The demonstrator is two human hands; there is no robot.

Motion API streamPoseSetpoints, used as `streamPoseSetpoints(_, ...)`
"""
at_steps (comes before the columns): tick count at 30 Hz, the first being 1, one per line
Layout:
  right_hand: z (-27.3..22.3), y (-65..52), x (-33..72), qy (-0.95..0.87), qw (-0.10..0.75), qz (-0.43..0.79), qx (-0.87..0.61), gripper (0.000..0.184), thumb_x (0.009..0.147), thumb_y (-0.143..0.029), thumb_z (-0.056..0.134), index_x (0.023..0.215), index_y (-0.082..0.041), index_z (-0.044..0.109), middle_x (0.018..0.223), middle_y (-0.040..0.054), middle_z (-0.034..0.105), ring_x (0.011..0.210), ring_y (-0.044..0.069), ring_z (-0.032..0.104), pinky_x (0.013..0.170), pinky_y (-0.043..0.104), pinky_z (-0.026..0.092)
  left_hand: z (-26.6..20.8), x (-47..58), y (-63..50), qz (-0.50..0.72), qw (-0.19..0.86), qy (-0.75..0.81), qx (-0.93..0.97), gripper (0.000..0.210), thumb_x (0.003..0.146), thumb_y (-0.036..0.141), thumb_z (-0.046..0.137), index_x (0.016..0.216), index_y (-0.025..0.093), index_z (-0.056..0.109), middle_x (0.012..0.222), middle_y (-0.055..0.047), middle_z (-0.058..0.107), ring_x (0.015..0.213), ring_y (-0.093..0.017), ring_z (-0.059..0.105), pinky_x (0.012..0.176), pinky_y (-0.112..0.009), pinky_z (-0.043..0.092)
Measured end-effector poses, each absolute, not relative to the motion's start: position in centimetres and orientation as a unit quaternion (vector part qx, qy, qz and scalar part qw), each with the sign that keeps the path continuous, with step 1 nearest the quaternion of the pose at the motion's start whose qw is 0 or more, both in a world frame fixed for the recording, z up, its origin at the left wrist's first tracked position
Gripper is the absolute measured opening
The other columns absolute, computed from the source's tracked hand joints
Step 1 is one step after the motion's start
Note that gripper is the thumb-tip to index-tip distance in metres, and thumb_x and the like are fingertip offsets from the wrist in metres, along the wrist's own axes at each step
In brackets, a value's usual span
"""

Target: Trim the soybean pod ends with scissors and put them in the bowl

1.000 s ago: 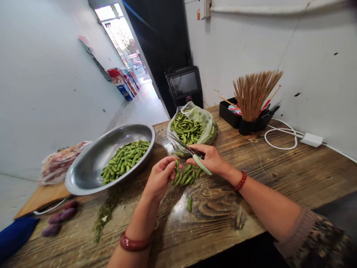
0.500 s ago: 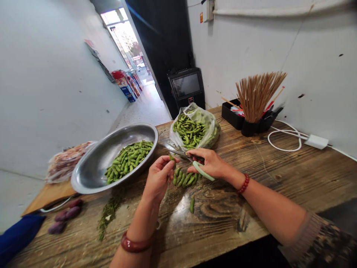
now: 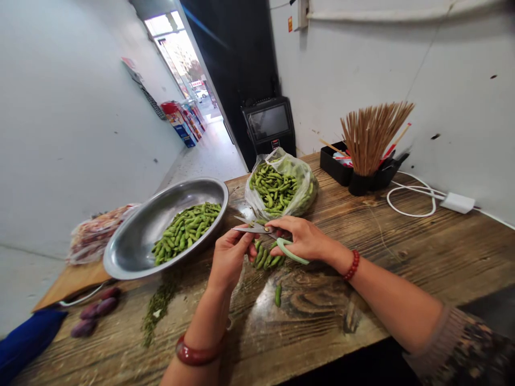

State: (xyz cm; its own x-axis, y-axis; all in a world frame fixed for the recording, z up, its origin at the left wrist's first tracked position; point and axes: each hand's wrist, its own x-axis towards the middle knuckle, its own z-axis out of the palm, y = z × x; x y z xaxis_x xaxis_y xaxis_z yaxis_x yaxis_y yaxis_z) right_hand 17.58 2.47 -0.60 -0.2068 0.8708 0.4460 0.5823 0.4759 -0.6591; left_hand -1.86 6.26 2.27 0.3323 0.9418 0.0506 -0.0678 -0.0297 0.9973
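My right hand (image 3: 300, 238) grips a pair of scissors (image 3: 259, 229) with pale green handles, their blades parted and pointing left. The lower blade lies right over the fingertips of my left hand (image 3: 230, 254), which pinches an edamame pod, now mostly hidden behind the blade and fingers. Beneath the scissors a small heap of edamame pods (image 3: 265, 258) rests on the wooden table (image 3: 322, 332). One loose pod (image 3: 278, 294) lies closer to me. Left of my hands stands a metal basin (image 3: 134, 244) partly filled with pods. Behind them sits a clear plastic bag (image 3: 303, 201) full of pods.
Trimmed green bits (image 3: 155, 311) lie in front of the basin, with several purple-skinned vegetables (image 3: 96, 311) further left. A bag of reddish food (image 3: 98, 233) rests on a wooden board (image 3: 72, 281). Skewers (image 3: 372, 139) and a white cable (image 3: 410, 212) occupy the back right.
The scissors have swung over my left fingertips, and their blade now covers the pod that showed there before. My left hand has barely moved.
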Motion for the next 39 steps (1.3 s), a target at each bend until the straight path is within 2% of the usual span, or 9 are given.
streamPoseSetpoints(5, -0.5, 2.2, 17.6, -0.766, 0.391, 0.149, -0.487, 0.065, 0.067, -0.042, 0.080, 0.123, -0.019, 0.057, 0.103, 0.0075, 0.064, 0.087, 0.019, 0.061, 0.080, 0.032, 0.050, 2.3, -1.8, 6.1, 0.440, 0.551, 0.405, 0.582, 0.023, 0.071, 0.029, 0.074, 0.086, 0.013, 0.067, 0.065, 0.001, 0.063, 0.040, -0.004, 0.043, 0.037, -0.017, 0.031)
streamPoseSetpoints(9, -0.5, 2.1, 17.5, -0.768, 0.381, 0.149, -0.493, 0.063, 0.068, -0.042, 0.079, 0.122, -0.019, 0.058, 0.100, 0.0069, 0.063, 0.085, 0.019, 0.060, 0.078, 0.031, 0.050, 2.6, -1.7, 6.0, 0.425, 0.533, 0.422, 0.598, 0.021, 0.069, 0.027, 0.075, 0.082, 0.012, 0.069, 0.061, 0.001, 0.062, 0.040, -0.003, 0.038, 0.037, -0.016, 0.027)
streamPoseSetpoints(24, -1.1, 2.9, 18.1, -0.774, 0.380, 0.147, -0.485, 0.055, 0.068, -0.042, 0.079, 0.116, -0.019, 0.065, 0.081, 0.0033, 0.063, 0.069, 0.014, 0.057, 0.064, 0.023, 0.043, 3.0, -2.3, 6.4, 0.406, 0.508, 0.445, 0.616, 0.018, 0.066, 0.026, 0.075, 0.079, 0.014, 0.074, 0.060, 0.000, 0.063, 0.042, -0.004, 0.036, 0.039, -0.018, 0.026)
streamPoseSetpoints(32, -1.1, 3.0, 18.2, -0.770, 0.375, 0.172, -0.486, 0.052, 0.068, -0.041, 0.079, 0.114, -0.019, 0.067, 0.080, 0.0034, 0.068, 0.068, 0.014, 0.060, 0.063, 0.023, 0.044, 3.1, -2.4, 6.7, 0.388, 0.503, 0.470, 0.613, 0.018, 0.064, 0.025, 0.076, 0.076, 0.012, 0.073, 0.060, -0.001, 0.064, 0.045, -0.006, 0.043, 0.041, -0.017, 0.028)
streamPoseSetpoints(36, -1.3, 3.2, 18.1, -0.726, 0.425, 0.217, -0.495, 0.052, 0.068, -0.041, 0.078, 0.113, -0.016, 0.068, 0.089, 0.0054, 0.072, 0.071, 0.016, 0.064, 0.066, 0.024, 0.049, 2.7, -2.5, 7.0, 0.399, 0.539, 0.464, 0.579, 0.024, 0.062, 0.026, 0.079, 0.079, 0.012, 0.070, 0.056, 0.003, 0.059, 0.044, -0.005, 0.044, 0.040, -0.016, 0.031)
streamPoseSetpoints(39, -1.3, 3.3, 18.0, -0.686, 0.470, 0.236, -0.503, 0.051, 0.067, -0.040, 0.079, 0.110, -0.014, 0.069, 0.098, 0.0080, 0.072, 0.081, 0.019, 0.066, 0.074, 0.027, 0.051, 2.6, -2.5, 7.2, 0.431, 0.603, 0.430, 0.515, 0.025, 0.061, 0.025, 0.080, 0.079, 0.013, 0.067, 0.058, 0.003, 0.059, 0.048, -0.007, 0.052, 0.045, -0.016, 0.042)
